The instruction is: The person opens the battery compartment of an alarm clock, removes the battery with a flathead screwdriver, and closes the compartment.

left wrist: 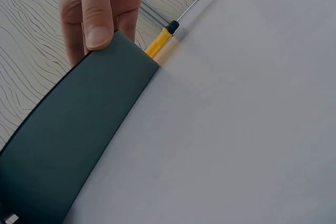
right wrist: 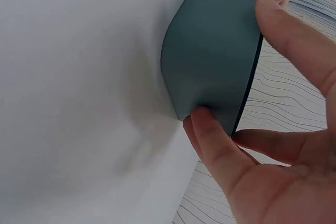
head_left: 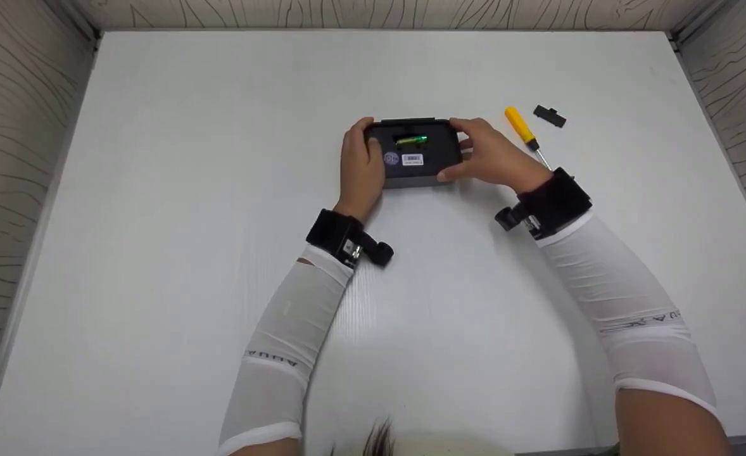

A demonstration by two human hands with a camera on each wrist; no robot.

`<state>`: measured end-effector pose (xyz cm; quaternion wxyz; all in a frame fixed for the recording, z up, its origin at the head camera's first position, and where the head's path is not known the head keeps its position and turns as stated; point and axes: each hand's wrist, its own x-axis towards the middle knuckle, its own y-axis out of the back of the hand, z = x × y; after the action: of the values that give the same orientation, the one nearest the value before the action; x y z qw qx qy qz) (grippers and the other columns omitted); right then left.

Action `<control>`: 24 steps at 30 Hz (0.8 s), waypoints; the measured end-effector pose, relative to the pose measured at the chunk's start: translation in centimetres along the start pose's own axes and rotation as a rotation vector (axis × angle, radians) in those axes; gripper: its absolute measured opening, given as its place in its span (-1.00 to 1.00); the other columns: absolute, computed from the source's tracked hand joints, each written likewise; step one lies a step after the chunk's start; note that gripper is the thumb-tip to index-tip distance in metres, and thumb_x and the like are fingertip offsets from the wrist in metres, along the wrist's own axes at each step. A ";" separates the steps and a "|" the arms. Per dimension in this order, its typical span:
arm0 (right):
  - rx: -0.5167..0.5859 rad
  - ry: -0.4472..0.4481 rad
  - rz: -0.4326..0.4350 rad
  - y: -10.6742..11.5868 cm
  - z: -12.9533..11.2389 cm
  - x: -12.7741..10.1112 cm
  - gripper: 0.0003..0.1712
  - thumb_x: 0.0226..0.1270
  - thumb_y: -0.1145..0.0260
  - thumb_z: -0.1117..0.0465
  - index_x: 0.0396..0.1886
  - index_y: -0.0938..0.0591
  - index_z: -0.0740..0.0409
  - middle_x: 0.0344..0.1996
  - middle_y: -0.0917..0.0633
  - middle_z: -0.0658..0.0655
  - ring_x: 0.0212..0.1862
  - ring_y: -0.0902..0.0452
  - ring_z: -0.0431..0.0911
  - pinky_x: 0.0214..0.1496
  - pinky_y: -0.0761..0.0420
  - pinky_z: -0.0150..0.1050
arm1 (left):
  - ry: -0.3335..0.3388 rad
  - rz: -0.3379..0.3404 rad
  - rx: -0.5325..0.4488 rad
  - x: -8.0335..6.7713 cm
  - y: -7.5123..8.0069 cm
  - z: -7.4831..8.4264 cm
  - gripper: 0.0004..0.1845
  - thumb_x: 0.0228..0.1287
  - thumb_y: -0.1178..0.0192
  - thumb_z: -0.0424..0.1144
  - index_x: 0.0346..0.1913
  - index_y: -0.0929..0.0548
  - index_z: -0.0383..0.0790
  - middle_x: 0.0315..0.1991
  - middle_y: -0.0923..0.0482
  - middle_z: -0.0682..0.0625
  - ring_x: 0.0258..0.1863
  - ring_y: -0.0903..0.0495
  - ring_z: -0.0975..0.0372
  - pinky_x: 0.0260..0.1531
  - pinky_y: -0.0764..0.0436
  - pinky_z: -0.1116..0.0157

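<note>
A dark flat device (head_left: 418,155) lies underside up in the middle of the white table (head_left: 158,190), held at both ends. Its open compartment shows a green battery (head_left: 412,140) beside two small labels. My left hand (head_left: 363,149) grips the left end, thumb on top. My right hand (head_left: 465,149) grips the right end, with fingers over the far edge and the thumb at the near corner. The left wrist view shows the device's dark side (left wrist: 73,140) and the right hand's fingers (left wrist: 97,9) on its corner. The right wrist view shows the device (right wrist: 220,40) pinched between the thumb and fingers (right wrist: 220,150).
A yellow-handled screwdriver (head_left: 522,128) lies just right of the right hand, also in the left wrist view as the screwdriver (left wrist: 159,42). A small black cover piece (head_left: 550,116) sits further right. Patterned walls (head_left: 18,126) enclose the table on three sides.
</note>
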<state>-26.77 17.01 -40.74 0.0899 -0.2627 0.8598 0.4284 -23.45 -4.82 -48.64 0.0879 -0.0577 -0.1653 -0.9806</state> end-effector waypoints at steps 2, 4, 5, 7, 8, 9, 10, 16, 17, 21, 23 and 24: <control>0.002 -0.002 -0.010 0.1 0.0 0.1 0.22 0.14 -0.60 0.12 0.63 -0.03 0.21 0.48 -0.18 0.35 0.42 -0.31 0.19 0.40 -0.38 0.07 | 0.001 0.001 0.002 0.0 0.0 0.0 -0.56 0.59 0.17 -0.34 0.43 -0.33 -0.32 0.39 -0.34 -0.16 0.43 -0.27 0.18 0.41 -0.15 0.43; 0.003 -0.005 -0.022 0.2 -0.1 0.1 0.24 0.14 -0.59 0.13 0.64 -0.01 0.21 0.49 -0.17 0.34 0.41 -0.32 0.19 0.39 -0.38 0.07 | 0.005 0.001 0.002 -0.1 0.0 0.1 -0.57 0.59 0.17 -0.33 0.42 -0.33 -0.32 0.38 -0.34 -0.16 0.41 -0.28 0.18 0.40 -0.16 0.43; 0.004 -0.006 -0.028 0.3 -0.1 0.1 0.24 0.14 -0.59 0.13 0.64 0.00 0.21 0.50 -0.16 0.33 0.42 -0.32 0.19 0.40 -0.38 0.07 | 0.008 0.001 0.001 -0.1 0.0 0.1 -0.57 0.59 0.17 -0.33 0.41 -0.33 -0.32 0.37 -0.34 -0.16 0.40 -0.28 0.18 0.39 -0.17 0.43; 0.001 -0.006 -0.039 0.5 -0.2 0.2 0.25 0.15 -0.59 0.13 0.65 0.02 0.19 0.52 -0.15 0.32 0.43 -0.30 0.20 0.40 -0.37 0.08 | 0.013 0.006 -0.006 -0.1 0.0 0.1 -0.59 0.59 0.16 -0.33 0.39 -0.34 -0.31 0.34 -0.34 -0.16 0.37 -0.30 0.19 0.38 -0.19 0.43; 0.000 -0.006 -0.044 0.6 -0.2 0.2 0.25 0.16 -0.59 0.14 0.65 0.02 0.17 0.53 -0.14 0.30 0.43 -0.30 0.20 0.41 -0.36 0.08 | 0.016 0.009 -0.011 -0.1 0.0 0.0 -0.61 0.58 0.15 -0.33 0.37 -0.35 -0.31 0.32 -0.35 -0.16 0.35 -0.32 0.19 0.37 -0.21 0.42; -0.001 -0.003 -0.050 0.7 -0.2 0.3 0.24 0.16 -0.59 0.15 0.65 0.02 0.15 0.54 -0.13 0.29 0.44 -0.29 0.21 0.41 -0.36 0.09 | 0.018 0.012 -0.018 0.0 0.0 0.0 -0.63 0.59 0.15 -0.32 0.34 -0.35 -0.32 0.30 -0.36 -0.16 0.31 -0.34 0.19 0.34 -0.24 0.42; 0.001 0.001 -0.055 0.8 -0.1 0.3 0.24 0.16 -0.59 0.16 0.65 0.01 0.14 0.56 -0.12 0.27 0.45 -0.28 0.21 0.42 -0.35 0.10 | 0.021 0.014 -0.023 0.0 0.0 0.0 -0.66 0.58 0.15 -0.32 0.30 -0.36 -0.32 0.26 -0.38 -0.16 0.26 -0.36 0.20 0.31 -0.28 0.41; 0.073 0.036 -0.102 1.6 0.8 0.8 0.18 0.16 -0.55 0.30 0.66 -0.04 0.02 0.59 -0.14 0.14 0.49 -0.24 0.16 0.45 -0.32 0.09 | -0.004 0.032 -0.045 0.1 0.1 -0.3 -0.87 0.60 0.15 -0.32 -0.01 -0.39 -0.31 0.03 -0.52 -0.16 0.00 -0.47 0.15 0.06 -0.43 0.31; 0.091 0.045 -0.112 1.7 0.9 0.9 0.17 0.16 -0.54 0.32 0.65 -0.05 0.01 0.59 -0.15 0.13 0.49 -0.23 0.15 0.45 -0.32 0.10 | -0.010 0.032 -0.042 0.1 0.1 -0.3 -0.88 0.61 0.15 -0.32 -0.05 -0.38 -0.30 -0.02 -0.54 -0.15 -0.05 -0.49 0.14 0.01 -0.44 0.30; 0.138 0.072 -0.147 2.0 1.1 1.1 0.15 0.17 -0.51 0.37 0.65 -0.07 -0.02 0.59 -0.15 0.11 0.51 -0.20 0.15 0.45 -0.31 0.11 | -0.019 0.028 -0.026 0.0 0.1 -0.3 -0.91 0.62 0.14 -0.29 -0.09 -0.33 -0.26 -0.18 -0.54 -0.12 -0.19 -0.48 0.14 -0.12 -0.45 0.29; 0.154 0.079 -0.159 2.2 1.1 1.2 0.13 0.18 -0.50 0.39 0.65 -0.09 -0.03 0.59 -0.15 0.10 0.52 -0.19 0.15 0.46 -0.30 0.11 | -0.024 0.025 -0.014 0.0 0.1 -0.3 -0.90 0.62 0.13 -0.29 -0.04 -0.34 -0.26 -0.21 -0.50 -0.11 -0.23 -0.45 0.15 -0.16 -0.45 0.27; 0.160 0.082 -0.163 2.3 1.1 1.3 0.12 0.19 -0.50 0.39 0.64 -0.10 -0.04 0.59 -0.15 0.10 0.52 -0.18 0.15 0.46 -0.30 0.11 | -0.024 0.025 -0.010 0.0 0.1 -0.3 -0.88 0.61 0.12 -0.28 0.00 -0.35 -0.27 -0.18 -0.51 -0.11 -0.20 -0.47 0.15 -0.13 -0.45 0.27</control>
<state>-29.18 18.55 -40.33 0.1098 -0.3413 0.8700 0.3385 -23.50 -4.98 -48.89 0.0978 -0.0719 -0.1609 -0.9795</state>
